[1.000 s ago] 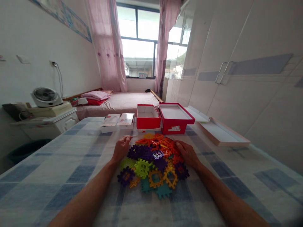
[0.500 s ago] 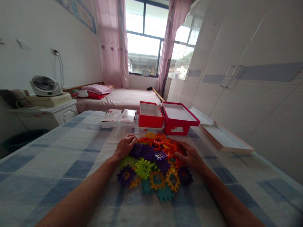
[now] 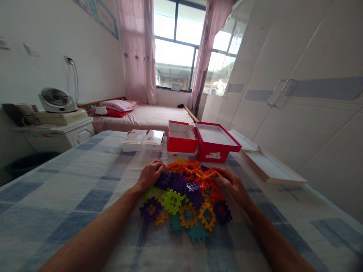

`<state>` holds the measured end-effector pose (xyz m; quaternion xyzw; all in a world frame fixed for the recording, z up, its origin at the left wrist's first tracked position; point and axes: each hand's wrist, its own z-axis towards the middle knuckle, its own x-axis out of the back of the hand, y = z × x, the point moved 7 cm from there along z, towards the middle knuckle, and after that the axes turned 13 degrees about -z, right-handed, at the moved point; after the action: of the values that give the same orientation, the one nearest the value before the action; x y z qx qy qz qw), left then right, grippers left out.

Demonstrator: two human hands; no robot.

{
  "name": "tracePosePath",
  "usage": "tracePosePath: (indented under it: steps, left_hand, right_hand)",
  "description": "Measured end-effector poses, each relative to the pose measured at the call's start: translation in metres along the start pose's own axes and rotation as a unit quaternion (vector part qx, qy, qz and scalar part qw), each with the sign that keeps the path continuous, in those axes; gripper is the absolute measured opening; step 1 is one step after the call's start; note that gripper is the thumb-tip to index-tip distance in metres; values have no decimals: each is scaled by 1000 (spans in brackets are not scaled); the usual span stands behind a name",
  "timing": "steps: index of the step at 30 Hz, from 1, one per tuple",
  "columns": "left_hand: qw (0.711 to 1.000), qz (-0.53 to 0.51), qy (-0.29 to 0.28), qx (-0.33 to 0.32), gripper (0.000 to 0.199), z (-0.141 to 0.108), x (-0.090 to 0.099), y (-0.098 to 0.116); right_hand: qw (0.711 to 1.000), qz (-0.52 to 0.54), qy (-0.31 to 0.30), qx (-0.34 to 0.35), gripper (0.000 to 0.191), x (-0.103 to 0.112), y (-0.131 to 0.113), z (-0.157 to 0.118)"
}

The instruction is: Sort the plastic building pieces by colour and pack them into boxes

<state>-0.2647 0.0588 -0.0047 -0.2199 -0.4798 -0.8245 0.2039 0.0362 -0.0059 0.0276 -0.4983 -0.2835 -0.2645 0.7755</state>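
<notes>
A heap of plastic interlocking building pieces with notched edges lies on the table in front of me. My left hand rests against the heap's far left side, its fingers loosely bent and touching the purple pieces. On the right, my right hand pinches an orange interlocking piece between thumb and fingers, tilted above the orange part of the heap. Nearer to me are a lime green piece, a yellow piece with an opening, a teal piece and a dark purple piece.
Behind the heap stand a red box, a larger crimson box and two small white boxes. A shallow pale tray-like box lies at the right. A checked cloth covers the table; a bed is beyond.
My right hand has drawn slightly right and lifted the edge of an orange piece from the heap. My left hand stays in place. The view has shifted slightly.
</notes>
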Motion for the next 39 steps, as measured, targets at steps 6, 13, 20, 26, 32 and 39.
tracePosePath:
  steps: [6, 13, 20, 26, 32, 39]
  left_hand:
    - [1000, 7, -2, -4, 35, -1, 0, 2]
    - [1000, 10, -6, 3, 34, 0, -2, -3]
    - [1000, 12, -8, 1, 34, 0, -2, -4]
    - [1000, 13, -5, -2, 33, 0, -2, -3]
    - [1000, 11, -5, -5, 33, 0, -2, -3]
    - [1000, 9, -11, -6, 33, 1, -2, -3]
  right_hand:
    - [989, -133, -64, 19, 58, -17, 2, -1]
    - [987, -158, -30, -9, 36, -13, 15, 4]
    - [985, -162, -56, -4, 45, -15, 15, 3]
    - [996, -67, 1, -64, 37, -6, 28, 4]
    - [995, -52, 58, -65, 41, -13, 22, 15]
    - [979, -199, -22, 36, 38, -36, -2, 20]
